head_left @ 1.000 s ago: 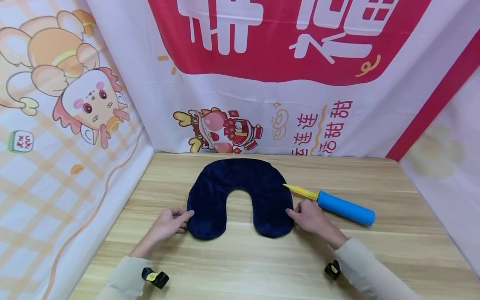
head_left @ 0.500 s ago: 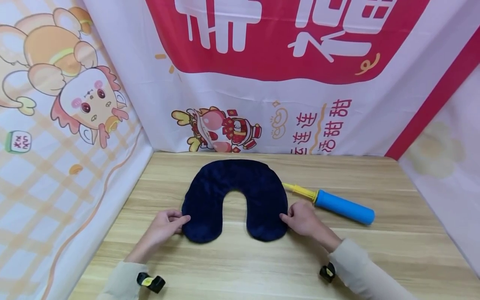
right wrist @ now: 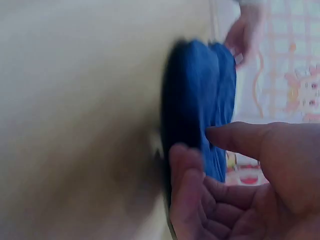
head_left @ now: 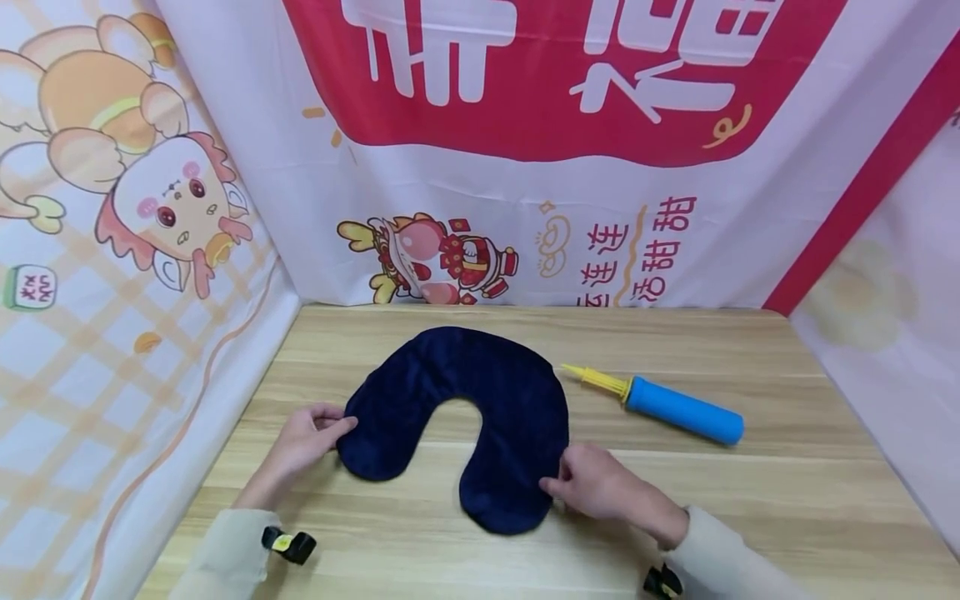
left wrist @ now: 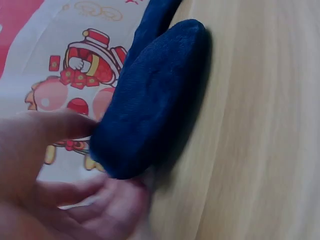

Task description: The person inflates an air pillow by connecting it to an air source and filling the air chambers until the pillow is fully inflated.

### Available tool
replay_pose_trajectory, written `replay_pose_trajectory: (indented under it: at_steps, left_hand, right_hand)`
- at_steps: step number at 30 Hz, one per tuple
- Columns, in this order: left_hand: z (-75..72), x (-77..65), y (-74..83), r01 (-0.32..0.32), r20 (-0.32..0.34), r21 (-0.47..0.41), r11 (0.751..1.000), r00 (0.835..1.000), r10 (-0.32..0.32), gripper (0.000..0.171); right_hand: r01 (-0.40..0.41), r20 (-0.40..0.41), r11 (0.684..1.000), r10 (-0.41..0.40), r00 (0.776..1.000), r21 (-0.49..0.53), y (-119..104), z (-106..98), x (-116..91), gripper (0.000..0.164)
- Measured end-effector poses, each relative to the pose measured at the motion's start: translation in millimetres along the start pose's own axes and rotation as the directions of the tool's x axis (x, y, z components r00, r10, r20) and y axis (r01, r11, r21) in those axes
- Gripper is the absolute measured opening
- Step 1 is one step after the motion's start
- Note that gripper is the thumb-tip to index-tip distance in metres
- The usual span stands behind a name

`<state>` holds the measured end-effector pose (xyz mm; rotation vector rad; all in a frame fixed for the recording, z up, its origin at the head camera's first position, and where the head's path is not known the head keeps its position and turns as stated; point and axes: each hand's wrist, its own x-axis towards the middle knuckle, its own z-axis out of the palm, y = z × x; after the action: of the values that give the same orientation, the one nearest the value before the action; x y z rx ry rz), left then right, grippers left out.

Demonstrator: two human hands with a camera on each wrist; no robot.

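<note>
A dark blue U-shaped neck pillow (head_left: 457,362) lies on the wooden table, its two ends toward the person and its right end nearer than its left. My left hand (head_left: 309,435) pinches the outer edge of the left end, thumb on top and fingers beneath. In the left wrist view that padded end (left wrist: 150,100) sits between thumb and fingers. At the right end, my right hand (head_left: 596,482) pinches the outer edge; the right wrist view shows the thumb (right wrist: 240,137) on the pillow's (right wrist: 200,85) upper face and the fingers below.
A blue hand pump (head_left: 684,410) with a yellow nozzle lies right of the pillow, its tip close to the pillow's edge. Bare wooden tabletop (head_left: 375,550) shows in front. A printed cloth (head_left: 525,167) hangs behind the table, and another (head_left: 150,375) on the left.
The pillow has shifted left and turned, its right end swinging toward the person. My right hand came nearer with it, and my left hand moved left. The pump stays in place.
</note>
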<state>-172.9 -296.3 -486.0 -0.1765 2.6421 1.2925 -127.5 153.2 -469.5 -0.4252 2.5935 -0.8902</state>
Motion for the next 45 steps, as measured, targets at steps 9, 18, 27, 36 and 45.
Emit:
replay_pose_trajectory:
  at_steps: [9, 18, 27, 36, 45]
  left_hand:
    - [4.9, -31.9, 0.2, 0.025, 0.048, 0.017, 1.0, 0.999, -0.026, 0.039]
    - [0.8, -15.2, -3.1, 0.042, 0.016, -0.055, 0.998, 0.999, -0.042, 0.037]
    - [-5.6, 36.0, 5.3, 0.024, 0.002, -0.059, 0.998, 1.0, -0.024, 0.045]
    - [-2.0, 72.4, 28.4, -0.027, -0.038, 0.009, 1.0, 0.999, 0.027, 0.041]
    - [21.6, 5.9, 25.7, 0.013, 0.218, -0.117, 0.993, 0.976, 0.013, 0.038]
  right_hand:
    - [-0.092, -0.192, 0.994, 0.078, 0.978, -0.063, 29.1, -40.0, 52.5, 0.052]
    - [-0.091, -0.122, 0.996, 0.092, 0.988, 0.017, 35.8, -33.9, 65.3, 0.044]
    - [-0.049, -0.097, 0.997, 0.054, 0.994, 0.06, 13.8, -11.6, 14.9, 0.041]
    - [0.014, -0.03, 0.999, -0.013, 0.999, 0.035, -7.8, 9.5, -13.3, 0.043]
    - [-0.056, -0.204, 0.991, 0.03, 0.978, -0.123, 14.0, -51.3, 26.8, 0.04]
